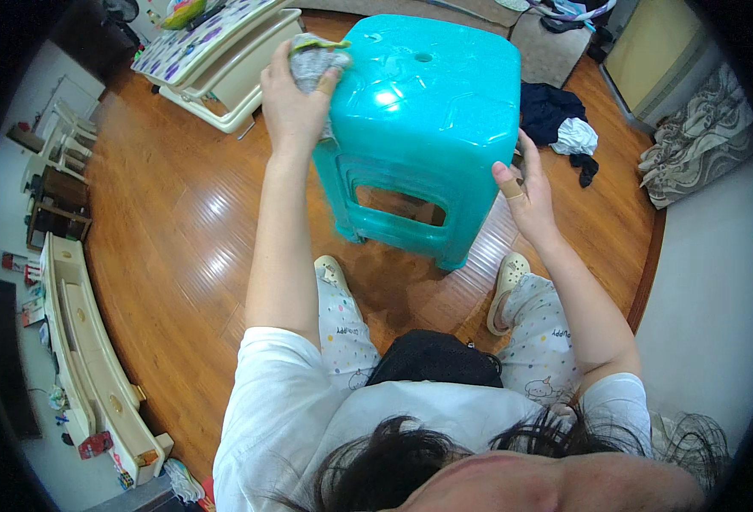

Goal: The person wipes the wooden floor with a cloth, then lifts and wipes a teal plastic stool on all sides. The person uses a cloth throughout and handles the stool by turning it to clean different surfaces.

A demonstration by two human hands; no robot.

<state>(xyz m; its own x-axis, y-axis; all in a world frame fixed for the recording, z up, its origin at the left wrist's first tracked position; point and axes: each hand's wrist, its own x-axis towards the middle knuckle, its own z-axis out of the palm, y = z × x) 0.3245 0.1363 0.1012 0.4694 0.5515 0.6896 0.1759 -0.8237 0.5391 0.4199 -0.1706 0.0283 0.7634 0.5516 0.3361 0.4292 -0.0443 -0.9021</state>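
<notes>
A turquoise plastic stool [437,96] stands before me on the wood floor, its seat shiny with several bright reflections. My left hand [296,105] holds a grey cloth [312,67] with a yellow-green edge against the upper left side of the seat. Part of the cloth shows again below the hand, along the stool's side. At the stool's right edge is my right hand [527,189], thumb on the near corner and fingers around the side, partly hidden. A tan band [512,189] wraps its thumb.
Dark and white clothes [559,125] lie on the floor right of the stool. A cream table [223,70] with a patterned cover stands at the upper left. A long cream cabinet [89,358] runs along the left wall; a curtain [696,141] hangs right.
</notes>
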